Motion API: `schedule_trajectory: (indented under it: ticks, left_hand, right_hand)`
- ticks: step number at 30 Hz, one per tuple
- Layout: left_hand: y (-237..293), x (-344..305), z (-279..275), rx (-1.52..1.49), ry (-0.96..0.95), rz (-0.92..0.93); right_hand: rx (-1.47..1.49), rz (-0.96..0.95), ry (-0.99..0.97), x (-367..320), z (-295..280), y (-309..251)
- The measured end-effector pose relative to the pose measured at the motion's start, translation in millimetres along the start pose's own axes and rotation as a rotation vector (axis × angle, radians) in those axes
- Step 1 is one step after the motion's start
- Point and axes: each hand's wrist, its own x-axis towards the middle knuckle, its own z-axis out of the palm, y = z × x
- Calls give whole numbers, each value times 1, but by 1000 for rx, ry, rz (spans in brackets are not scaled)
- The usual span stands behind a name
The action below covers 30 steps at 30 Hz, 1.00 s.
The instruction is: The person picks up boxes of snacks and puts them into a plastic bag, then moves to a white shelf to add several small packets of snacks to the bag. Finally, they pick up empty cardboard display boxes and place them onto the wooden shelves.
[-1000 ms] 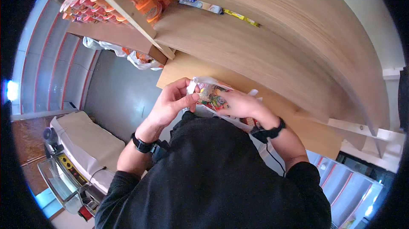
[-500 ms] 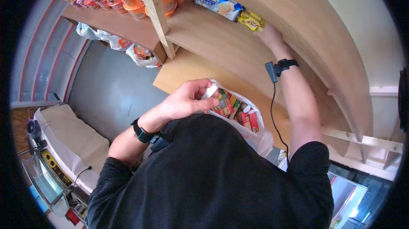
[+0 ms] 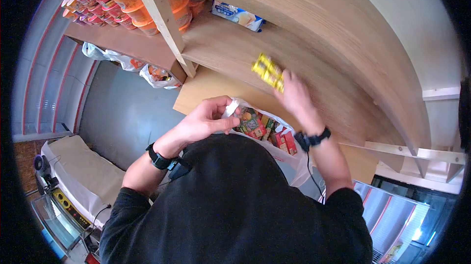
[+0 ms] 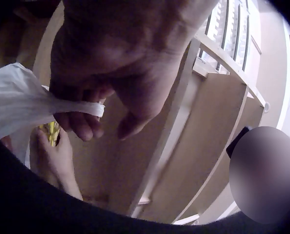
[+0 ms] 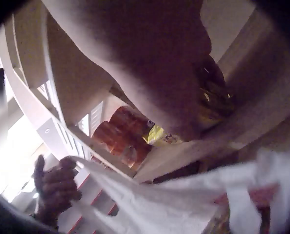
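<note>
Now my left hand (image 3: 206, 119) pinches the bag (image 3: 296, 163) handle, keeping its mouth open; my right hand (image 3: 294, 98) grips a yellow packet (image 3: 268, 71) above it.

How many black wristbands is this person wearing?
2. The left wristband sits behind the left hand, which pinches the white bag; the right wristband sits behind the right hand, which holds a yellow packet. None looks hidden.

Soft, even light fills the head view, though its fisheye lens bows the wooden shelves (image 3: 304, 33) and blackens the corners. The yellow packet (image 3: 268, 71) is smeared by motion. Both wrist views are dim and blurry (the right worse): the right hand (image 5: 154, 73) is a dark shadow, the white bag (image 5: 184, 204) hazy, with glare at lower left.
</note>
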Motion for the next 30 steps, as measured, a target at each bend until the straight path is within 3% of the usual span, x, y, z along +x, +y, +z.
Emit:
schedule_trajectory:
  ticks: [2,8,12,13,16,19,22,23,26,28,30]
  left_hand:
    - [1,0,-1,-1,14,-13]
    - [3,8,-3,-7,15,-25]
    - [2,14,-1,-25,11,-13]
    - [2,16,-1,-25,10,-6]
    - [5,13,2,5,17,-14]
    - [6,8,2,15,31,-28]
    - [7,3,3,6,44,-12]
    - [4,2,2,3,45,-3]
    - [-4,1,-2,-2,38,5]
    - [-4,1,-1,7,29,-9]
    - [1,1,2,33,26,20]
  right_hand:
    - [119,-36,0,-47,-1,-13]
    - [609,96,-17,-118,-13,-22]
    - [647,-177,-90,-132,22,-15]
    - [528,-159,-229,-131,31,-13]
    - [340,222,-644,-120,72,-5]
    - [227,153,-324,-133,142,30]
    - [346,51,-374,-110,76,2]
    - [161,9,-349,-104,64,-4]
    - [773,-90,-545,-53,-37,-40]
    - [752,-166,-218,-7,-53,-47]
    - [550,-184,71,56,-70,-63]
